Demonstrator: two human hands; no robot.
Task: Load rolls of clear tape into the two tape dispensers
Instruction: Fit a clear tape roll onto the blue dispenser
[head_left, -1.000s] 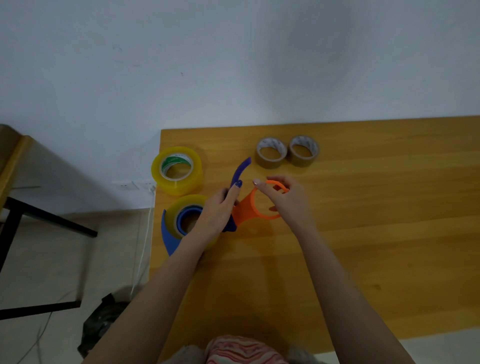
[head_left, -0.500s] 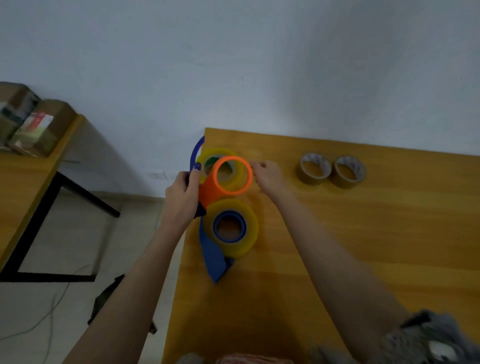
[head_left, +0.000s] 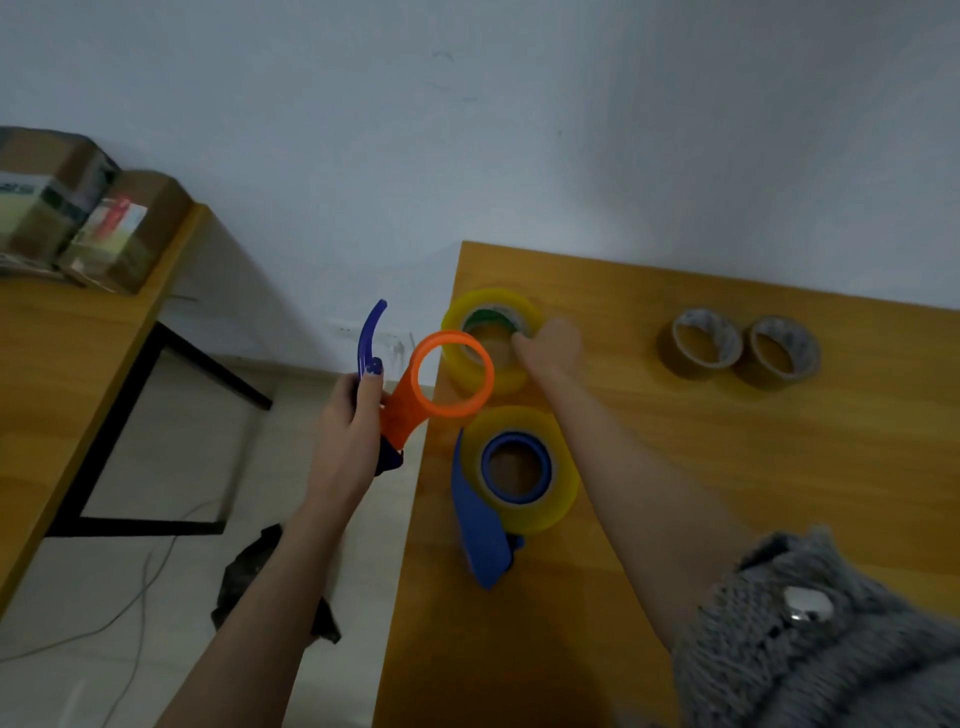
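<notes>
My left hand (head_left: 349, 426) holds an orange tape dispenser (head_left: 410, 400) with a blue curved handle, raised just off the table's left edge; its ring is empty. My right hand (head_left: 548, 345) rests on a loose roll of clear yellowish tape (head_left: 467, 317) at the table's far left corner, fingers at its inner rim. Nearer to me lies a blue dispenser (head_left: 475, 530) with a clear tape roll (head_left: 556, 499) on its hub.
Two brown tape rolls (head_left: 698, 345) (head_left: 782, 358) sit side by side at the back right of the wooden table (head_left: 727, 467). A second table with cardboard boxes (head_left: 88, 223) stands to the left. A cable and a dark bag lie on the floor.
My left hand lifted the orange dispenser off the table and carried it left past the edge. My right hand let go of its ring and reached to the loose tape roll.
</notes>
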